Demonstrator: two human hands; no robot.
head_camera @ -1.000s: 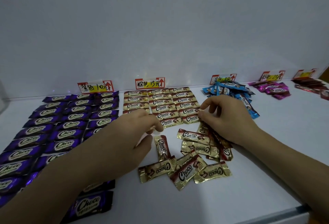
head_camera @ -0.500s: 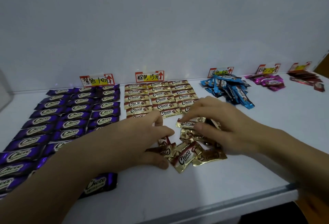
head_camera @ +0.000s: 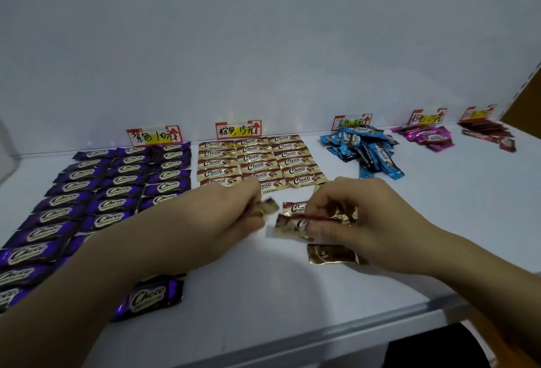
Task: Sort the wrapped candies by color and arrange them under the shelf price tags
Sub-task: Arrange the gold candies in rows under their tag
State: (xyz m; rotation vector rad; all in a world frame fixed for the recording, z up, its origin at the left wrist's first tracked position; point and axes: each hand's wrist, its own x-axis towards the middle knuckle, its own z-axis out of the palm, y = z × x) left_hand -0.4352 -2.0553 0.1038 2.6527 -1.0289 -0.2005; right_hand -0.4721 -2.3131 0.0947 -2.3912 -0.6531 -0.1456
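Note:
Gold wrapped candies (head_camera: 254,159) lie in three neat columns under the second price tag (head_camera: 237,130). In front of them a small loose pile of gold candies (head_camera: 336,215) lies on the white shelf (head_camera: 278,285). My left hand (head_camera: 234,215) pinches one gold candy (head_camera: 269,207) just below the rows. My right hand (head_camera: 366,221) grips several gold candies from the pile, one of them (head_camera: 289,227) sticking out to the left. Another gold candy (head_camera: 333,258) lies flat under my right hand.
Purple candies (head_camera: 117,189) fill rows at the left under their tag (head_camera: 153,136); one purple candy (head_camera: 149,299) lies apart near the front. A blue heap (head_camera: 363,148), pink candies (head_camera: 427,137) and dark red ones (head_camera: 489,133) sit under tags at the right. The shelf's front edge (head_camera: 322,335) is close.
Both hands came down from the gold rows onto the loose pile and closed on candies. The pile has shrunk, with several pieces now lifted in my hands.

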